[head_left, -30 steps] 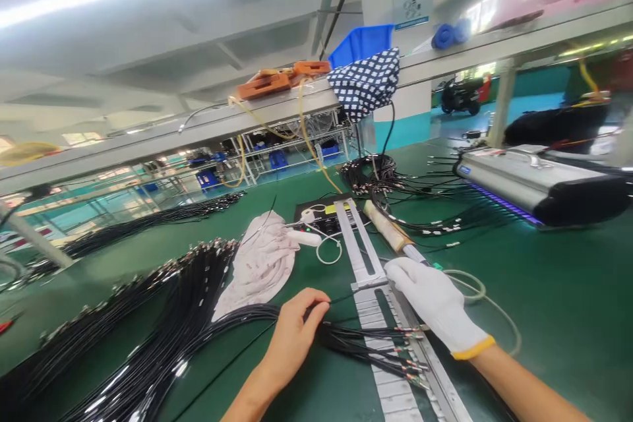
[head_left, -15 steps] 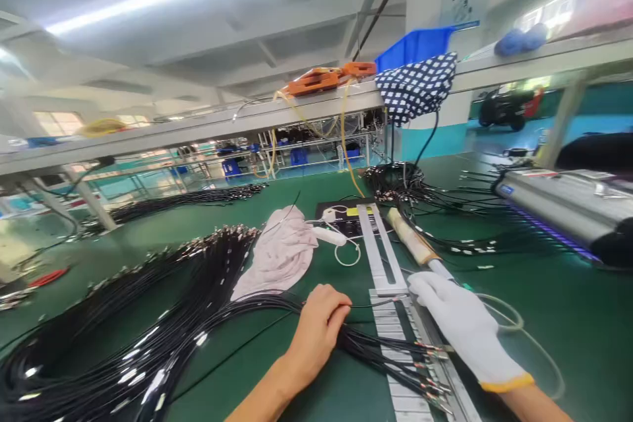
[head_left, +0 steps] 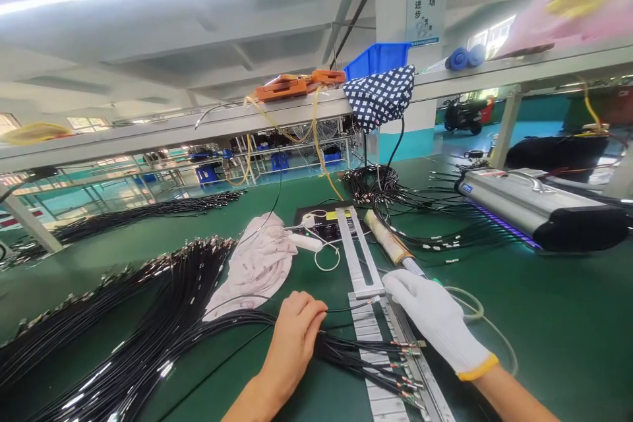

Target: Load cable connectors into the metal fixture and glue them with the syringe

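Black cable [head_left: 349, 307], just one, has its tip in a new spot: a second ago it ran up along the flat crossbar [head_left: 368, 292] of the metal frame [head_left: 341, 231], and now it lies just below that bar, on the near side. Up over the pink cloth [head_left: 262, 260], a thin cable [head_left: 279, 178] now stands taller than before. Bare, the left hand [head_left: 299, 326] pinches the one black cable between its thumb and fingers. Lots more cables in a bunch [head_left: 341, 348] go under that hand, and their shiny ends lie across the ruler strip [head_left: 368, 336]. Dressed in a white glove [head_left: 445, 326], the right hand [head_left: 420, 303] has its fingertips at the right end of the crossbar; I can't tell if they grip it. Near them is a tool with a wrapped handle [head_left: 388, 237]. Big cable piles [head_left: 163, 297] sit to the left on the green desk [head_left: 544, 343], and to the right is a silver box [head_left: 524, 201] with purple light under it.
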`<state>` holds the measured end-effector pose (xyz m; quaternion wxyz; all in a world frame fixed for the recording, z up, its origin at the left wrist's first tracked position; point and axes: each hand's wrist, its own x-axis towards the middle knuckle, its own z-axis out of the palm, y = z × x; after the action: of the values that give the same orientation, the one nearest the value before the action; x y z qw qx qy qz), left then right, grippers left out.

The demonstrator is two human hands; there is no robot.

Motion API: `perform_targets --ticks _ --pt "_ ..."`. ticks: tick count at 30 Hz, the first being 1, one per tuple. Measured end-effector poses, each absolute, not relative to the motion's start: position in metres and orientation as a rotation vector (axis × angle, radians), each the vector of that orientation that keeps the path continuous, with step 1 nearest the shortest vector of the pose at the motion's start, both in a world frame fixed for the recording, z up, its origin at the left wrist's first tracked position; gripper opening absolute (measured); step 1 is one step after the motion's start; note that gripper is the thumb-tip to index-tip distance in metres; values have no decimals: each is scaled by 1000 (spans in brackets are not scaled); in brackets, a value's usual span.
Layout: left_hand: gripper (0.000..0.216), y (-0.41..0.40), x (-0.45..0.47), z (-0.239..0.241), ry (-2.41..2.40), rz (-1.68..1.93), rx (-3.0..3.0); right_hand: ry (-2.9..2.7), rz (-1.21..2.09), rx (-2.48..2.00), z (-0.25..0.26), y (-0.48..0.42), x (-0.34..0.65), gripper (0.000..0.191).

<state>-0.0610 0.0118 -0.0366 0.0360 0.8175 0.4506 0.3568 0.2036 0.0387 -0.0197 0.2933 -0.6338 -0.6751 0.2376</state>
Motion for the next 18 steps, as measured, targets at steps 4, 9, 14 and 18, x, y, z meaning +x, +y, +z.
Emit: perform_targets --ticks 4,9,14,18 --pt "24 11 -60 -31 1409 1085 2426 -1881 676 -1475 -11 31 202 38" --pt "26 8 -58 -28 1494 1081 2289 -1936 832 -1312 -3 22 197 37" --pt "30 8 -57 -29 1557 1080 2164 -1788 1077 -1239 0 17 189 37" --pt "32 10 -58 -29 1556 1065 2114 -1570 1333 -1007 -2 17 184 40"
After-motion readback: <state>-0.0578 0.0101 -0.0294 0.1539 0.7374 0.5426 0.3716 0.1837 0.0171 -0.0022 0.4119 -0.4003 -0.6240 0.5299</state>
